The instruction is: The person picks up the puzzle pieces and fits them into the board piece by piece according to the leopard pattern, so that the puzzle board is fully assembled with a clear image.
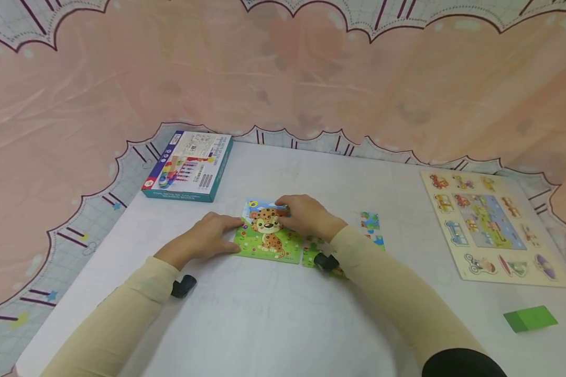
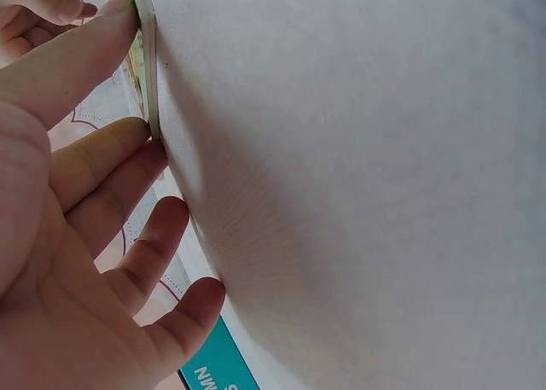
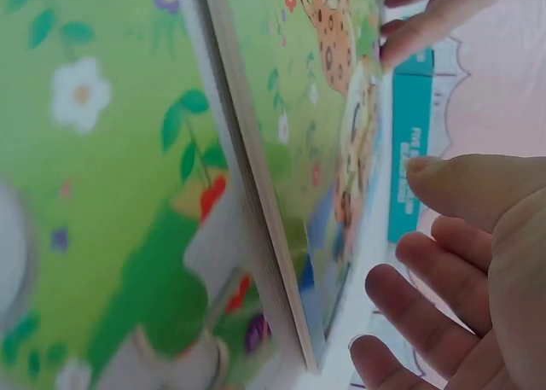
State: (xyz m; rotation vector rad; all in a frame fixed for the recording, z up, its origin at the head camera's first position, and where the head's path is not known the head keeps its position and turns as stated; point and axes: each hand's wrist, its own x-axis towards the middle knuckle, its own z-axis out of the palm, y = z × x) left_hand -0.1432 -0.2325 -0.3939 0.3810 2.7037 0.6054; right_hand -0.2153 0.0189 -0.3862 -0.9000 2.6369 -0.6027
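A leopard picture puzzle (image 1: 270, 235) lies on the table, its cartoon animal on green grass under a blue sky. My left hand (image 1: 207, 235) touches its left edge; the left wrist view shows the thumb on the board's rim and the other fingers spread, resting by the edge and tabletop. Over the puzzle's upper right corner is my right hand (image 1: 306, 214), its fingers loosely bent, with nothing visible between them in the right wrist view. Just right of it lies a second green puzzle board (image 3: 102, 194) with grey gaps, partly hidden under my right forearm.
Puzzle pieces (image 1: 370, 221) show beyond my right wrist. A boxed set (image 1: 188, 165) stands at the back left. On the right lie a wooden picture board (image 1: 492, 225) and a green block (image 1: 530, 318). A patterned curtain borders the table's back.
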